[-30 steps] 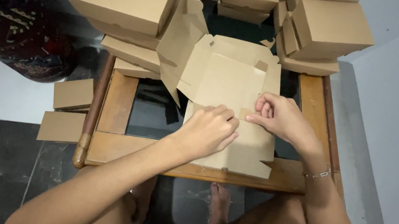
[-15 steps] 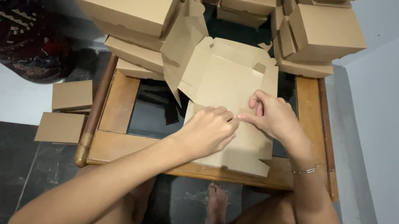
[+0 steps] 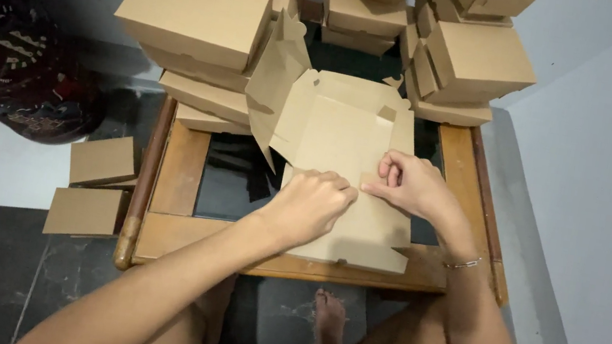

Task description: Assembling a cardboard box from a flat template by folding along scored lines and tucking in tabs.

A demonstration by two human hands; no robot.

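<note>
Hands [image 3: 309,205] [image 3: 410,184] pressing flat brown carton [image 3: 345,133].

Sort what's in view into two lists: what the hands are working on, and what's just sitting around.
In hand:
- flat cardboard box blank, partly folded
- left hand, pressing its near panel
- right hand, pinching the fold
- wooden table under it

Lying about:
- stacks of folded boxes
- small boxes on the floor
- dark patterned pot

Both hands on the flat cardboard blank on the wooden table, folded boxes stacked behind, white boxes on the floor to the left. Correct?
Not quite: the head view shows the floor boxes are brown cardboard, not white. The rest holds.
</note>
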